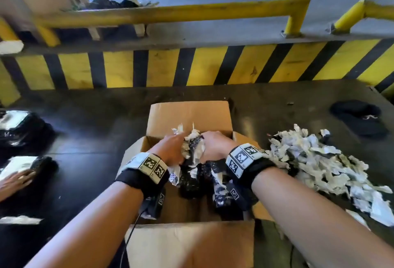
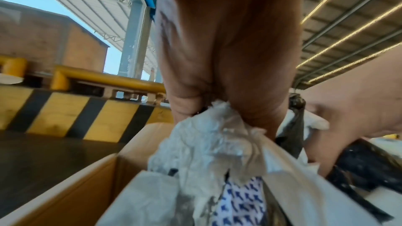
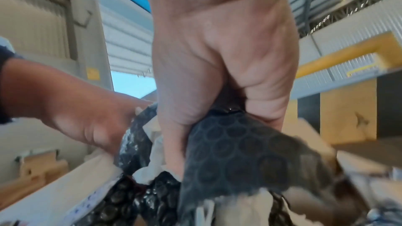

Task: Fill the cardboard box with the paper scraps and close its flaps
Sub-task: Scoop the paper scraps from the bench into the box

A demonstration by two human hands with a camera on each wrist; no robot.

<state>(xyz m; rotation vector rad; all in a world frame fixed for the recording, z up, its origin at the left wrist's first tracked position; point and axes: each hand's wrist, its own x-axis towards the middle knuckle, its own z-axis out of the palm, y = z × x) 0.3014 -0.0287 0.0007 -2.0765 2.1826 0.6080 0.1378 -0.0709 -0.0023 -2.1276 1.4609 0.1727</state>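
Observation:
An open cardboard box [image 1: 187, 116] stands on the dark floor in front of me, flaps spread. Over its opening both hands hold one bundle of white and black paper scraps [image 1: 193, 150] between them. My left hand [image 1: 170, 148] grips the bundle's left side, fingers curled into white crumpled paper [image 2: 208, 143]. My right hand [image 1: 215, 146] grips the right side, fingers wrapped round a black bubble-textured piece [image 3: 243, 150]. More scraps hang down from the bundle into the box [image 2: 65, 195]. A big loose pile of scraps [image 1: 315, 161] lies on the floor just right of the box.
A yellow-and-black striped kerb [image 1: 191, 67] and yellow rail [image 1: 170, 11] run behind the box. Black-and-white packages [image 1: 19, 127] lie at the left, where another person's hand [image 1: 15, 180] rests on one. A black item [image 1: 360, 118] lies at the far right.

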